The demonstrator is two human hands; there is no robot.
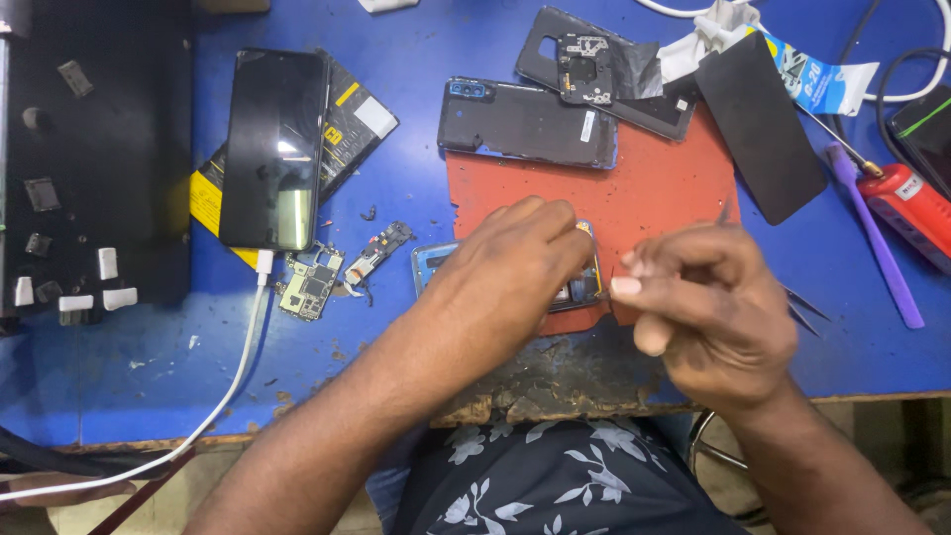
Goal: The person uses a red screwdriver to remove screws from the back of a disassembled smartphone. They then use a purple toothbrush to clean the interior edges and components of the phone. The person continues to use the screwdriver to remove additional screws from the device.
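A worn blue workbench (495,59) fills the view, its near edge chipped and flaking, with a red mat (654,188) laid across its middle. On the mat's near edge lies an opened phone frame (584,282), blue-rimmed, mostly hidden under the left hand (505,263), which rests palm down on it with fingers curled over its inside. The right hand (708,302) hovers just beside it, thumb and forefinger pinched together around something thin; a dark tip shows above the knuckles and tweezers-like points (804,307) jut out past the hand, though what exactly it grips I cannot tell. Beyond the mat lie a dark back cover (525,124) and a second cover (634,104) with a small board on it. To the left a black phone (272,149) rests on a yellow-and-black packet, plugged into a white cable (243,357), with a loose circuit board (310,284) near it. A purple-handled tool (877,238) and a red device (916,208) sit at the right.
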